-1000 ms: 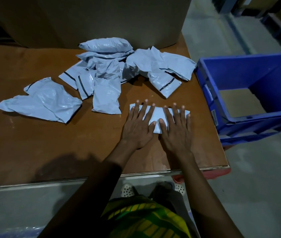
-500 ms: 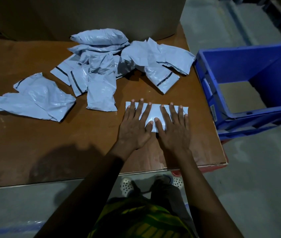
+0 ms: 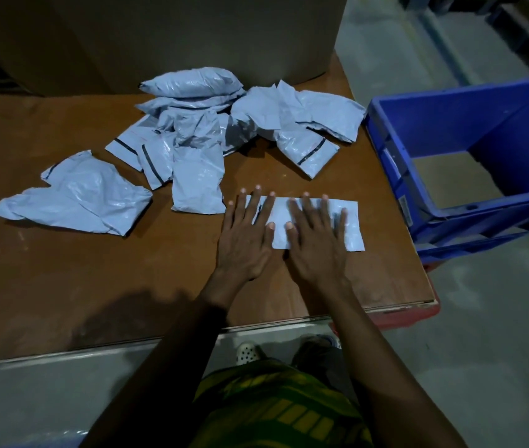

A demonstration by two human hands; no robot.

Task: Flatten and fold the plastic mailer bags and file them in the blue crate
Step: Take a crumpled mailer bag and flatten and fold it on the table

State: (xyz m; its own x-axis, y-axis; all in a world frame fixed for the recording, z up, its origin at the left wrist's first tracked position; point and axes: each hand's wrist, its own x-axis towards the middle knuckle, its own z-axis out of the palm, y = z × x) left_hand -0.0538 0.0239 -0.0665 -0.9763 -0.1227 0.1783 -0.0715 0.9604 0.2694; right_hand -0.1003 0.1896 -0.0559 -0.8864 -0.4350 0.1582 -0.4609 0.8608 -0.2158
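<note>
A folded grey mailer bag [image 3: 352, 227] lies flat on the brown table [image 3: 62, 286] near its right edge. My left hand [image 3: 245, 236] presses on the bag's left end with fingers spread straight. My right hand [image 3: 316, 242] lies flat on the bag's middle, fingers straight. A heap of crumpled grey mailer bags [image 3: 224, 124] sits farther back on the table. One loose crumpled bag [image 3: 75, 198] lies to the left. The blue crate [image 3: 450, 124] stands tilted off the table's right side, its opening facing me.
A large cardboard box [image 3: 175, 37] stands at the back of the table behind the heap. A red ledge [image 3: 411, 313] shows under the table's right front corner. Grey floor lies to the right and below.
Both hands have slid outward along the folded bag, the right hand moving rightward, so more of the bag's middle and right end shows. The camera view shifted slightly.
</note>
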